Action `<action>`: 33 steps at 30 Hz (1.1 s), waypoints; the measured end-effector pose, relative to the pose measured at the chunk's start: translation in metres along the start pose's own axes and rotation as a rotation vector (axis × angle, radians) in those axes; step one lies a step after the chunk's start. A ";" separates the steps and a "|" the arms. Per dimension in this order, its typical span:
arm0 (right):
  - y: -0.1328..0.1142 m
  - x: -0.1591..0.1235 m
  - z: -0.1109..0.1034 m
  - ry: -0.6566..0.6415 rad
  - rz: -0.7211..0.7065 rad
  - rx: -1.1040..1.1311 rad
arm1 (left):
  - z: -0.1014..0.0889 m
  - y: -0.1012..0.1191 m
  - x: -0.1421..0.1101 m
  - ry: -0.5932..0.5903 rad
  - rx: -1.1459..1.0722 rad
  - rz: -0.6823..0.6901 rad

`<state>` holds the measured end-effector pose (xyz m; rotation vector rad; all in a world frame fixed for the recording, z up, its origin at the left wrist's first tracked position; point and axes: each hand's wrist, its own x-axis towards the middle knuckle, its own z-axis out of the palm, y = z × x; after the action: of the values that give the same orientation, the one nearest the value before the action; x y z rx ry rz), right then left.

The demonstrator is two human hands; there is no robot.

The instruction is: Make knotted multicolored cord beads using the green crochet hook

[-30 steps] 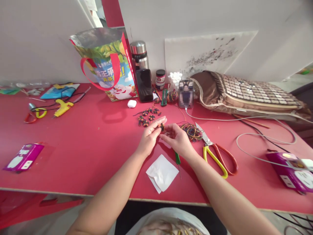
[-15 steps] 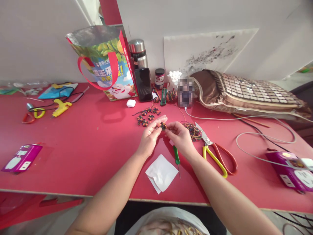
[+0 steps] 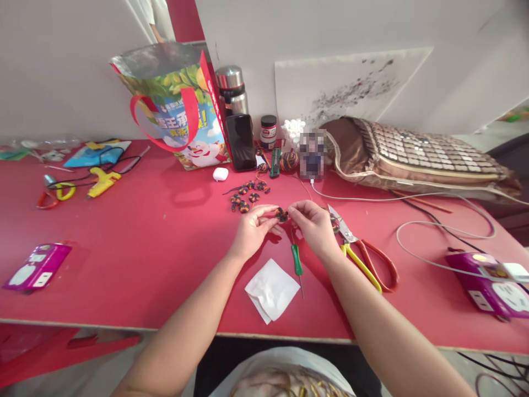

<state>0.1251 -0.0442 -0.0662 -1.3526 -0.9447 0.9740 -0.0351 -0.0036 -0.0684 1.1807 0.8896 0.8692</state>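
A small dark multicoloured knotted cord flower (image 3: 281,214) is held just above the red table. My left hand (image 3: 254,229) pinches its left side between thumb and fingers. On the opposite side, my right hand (image 3: 312,223) has thumb and forefinger closed at the flower's edge. Several similar cord flowers (image 3: 243,207) lie behind my left hand. A tangle of multicoloured cord (image 3: 334,222) is partly hidden behind my right hand. Below the hands lies a green-handled tool with a thin metal shaft (image 3: 296,260), beside a folded white tissue (image 3: 273,292).
Scissors (image 3: 359,248) with red and yellow handles lie to the right of my right hand. Behind stand a black phone (image 3: 241,143), a printed bag (image 3: 177,116) and a steel flask (image 3: 231,88). A white cable (image 3: 372,202) crosses toward a purple power strip (image 3: 487,281).
The cord flower has shifted slightly right and now shows more fully between my fingertips. My right hand has moved a little up and right, uncovering more of the green-handled tool.
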 end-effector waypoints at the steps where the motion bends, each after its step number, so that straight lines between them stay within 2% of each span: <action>1: 0.001 0.001 -0.001 0.000 -0.003 -0.009 | -0.001 0.000 0.000 0.003 0.020 0.023; 9: 0.005 0.002 -0.001 -0.014 -0.011 -0.020 | -0.002 -0.004 -0.003 0.039 0.250 0.153; 15: 0.008 0.001 0.000 -0.006 -0.027 -0.056 | -0.004 -0.007 -0.002 0.070 0.318 0.102; 20: 0.007 0.001 -0.001 0.000 -0.042 -0.075 | -0.003 -0.002 -0.004 0.097 0.229 0.114; 25: 0.002 0.000 -0.003 -0.047 -0.112 -0.089 | 0.000 0.011 -0.005 -0.019 -0.017 -0.044; 28: 0.004 -0.001 -0.003 -0.075 -0.190 -0.147 | 0.002 0.014 -0.005 -0.059 -0.104 -0.079; 33: 0.006 -0.004 -0.001 -0.077 -0.280 -0.266 | 0.006 0.008 -0.003 -0.001 -0.123 -0.068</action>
<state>0.1252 -0.0482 -0.0724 -1.3617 -1.3199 0.7082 -0.0314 -0.0074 -0.0591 1.0388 0.8581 0.8561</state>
